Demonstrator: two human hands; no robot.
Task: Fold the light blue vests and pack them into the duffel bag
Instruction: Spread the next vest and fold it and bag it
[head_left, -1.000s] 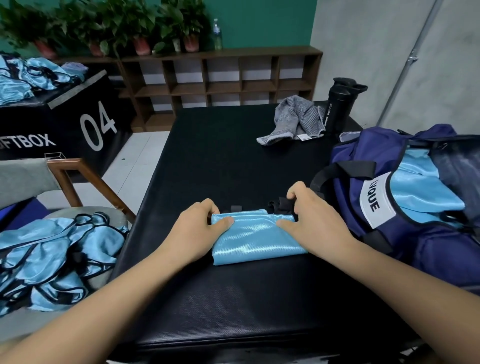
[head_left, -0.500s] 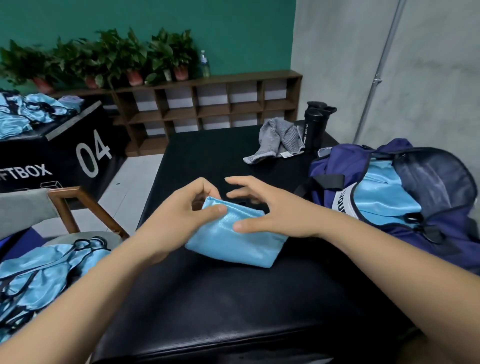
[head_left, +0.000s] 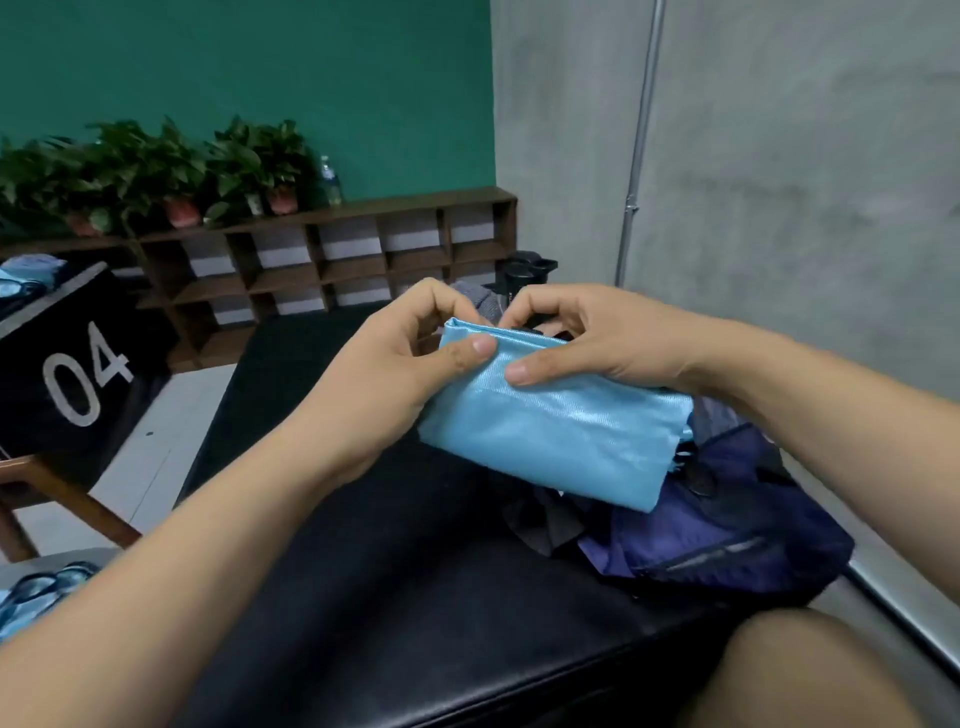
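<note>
Both hands meet in the middle of the frame, each pinching the top edge of the folded light blue vest. The left hand has its thumb pressed on the front of the fabric and its fingers curled behind. The right hand grips the same edge just beside it, thumb in front. The vest is held clear of the black table, hanging in front of the navy duffel bag, which sits on the table at right of centre.

Behind the hands, a grey cloth and a black shaker bottle are partly hidden. A wooden shelf runs along the green wall, with potted plants and a water bottle on top. At left stands a black box marked "04". More blue vests lie at lower left.
</note>
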